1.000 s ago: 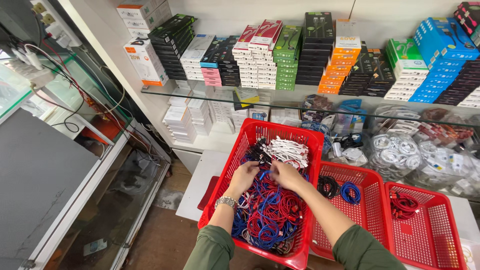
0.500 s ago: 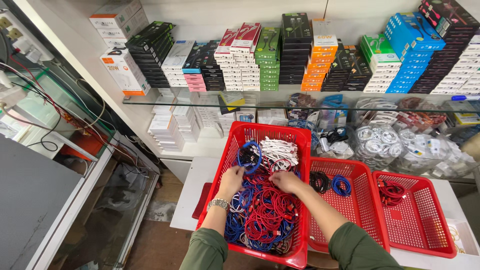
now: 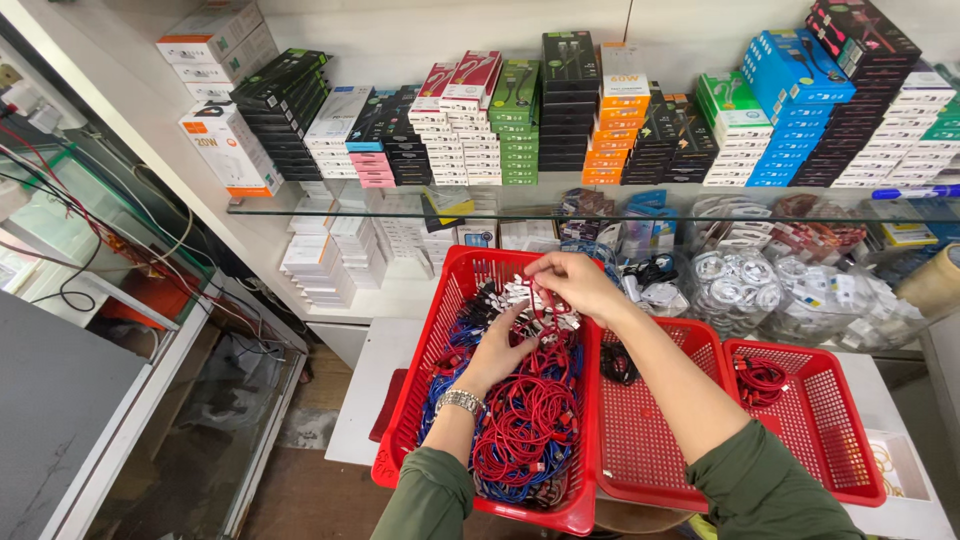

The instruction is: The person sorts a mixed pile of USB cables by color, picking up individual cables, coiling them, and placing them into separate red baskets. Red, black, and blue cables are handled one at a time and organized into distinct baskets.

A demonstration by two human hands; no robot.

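A large red basket (image 3: 430, 350) holds a heap of coiled cables: red ones (image 3: 525, 420), blue ones (image 3: 455, 335) and white ones (image 3: 525, 292) at the far end. My left hand (image 3: 500, 350), a metal watch on its wrist, rests palm down in the heap with fingers spread among the cables. My right hand (image 3: 565, 280) hovers over the basket's far right corner and pinches a red cable that hangs down toward the heap.
Two smaller red baskets (image 3: 650, 450) (image 3: 830, 440) sit to the right with a few cable coils. A glass shelf (image 3: 300, 205) above carries stacks of coloured boxes; bagged cables (image 3: 740, 280) lie under it. A glass counter (image 3: 130, 330) stands on the left.
My right hand has risen from the heap to the basket's far right corner and now pinches a red cable. My left hand stays in the cables. The camera moved closer.
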